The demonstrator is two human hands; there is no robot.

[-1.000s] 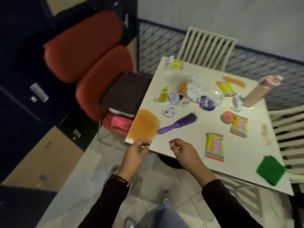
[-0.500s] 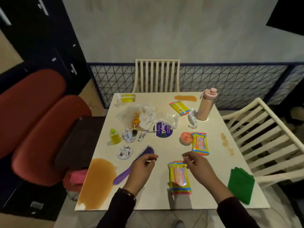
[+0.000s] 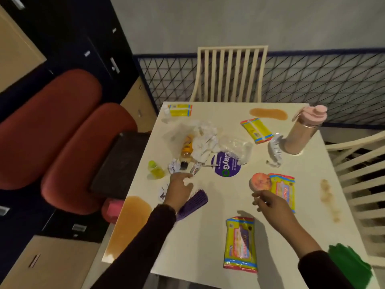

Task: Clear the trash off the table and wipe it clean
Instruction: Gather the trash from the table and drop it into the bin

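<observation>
The left hand [image 3: 179, 187] reached over the purple brush [image 3: 195, 200], fingers loosely spread, forefinger almost at a small wrapper [image 3: 195, 170]; the right hand [image 3: 268, 202] hovered loosely curled, nothing visible in it, beside a peach-coloured disc [image 3: 259, 181]; crumpled trash [image 3: 203, 140] lay mid-table [image 3: 208, 236]; the green cloth [image 3: 350, 265] sat at the near right corner.

The cream table [image 3: 218, 207] shows an orange-brown spill [image 3: 129, 222] at its near left corner and an orange smear [image 3: 268, 114] by the far edge. The brush [image 3: 195, 200] is solid purple, the cloth [image 3: 350, 268] at the near right corner plain green, and the bottle [image 3: 302, 132] at the far right corner pink. The wrapper [image 3: 240, 245] by the near edge is yellow with a pink panel.
</observation>
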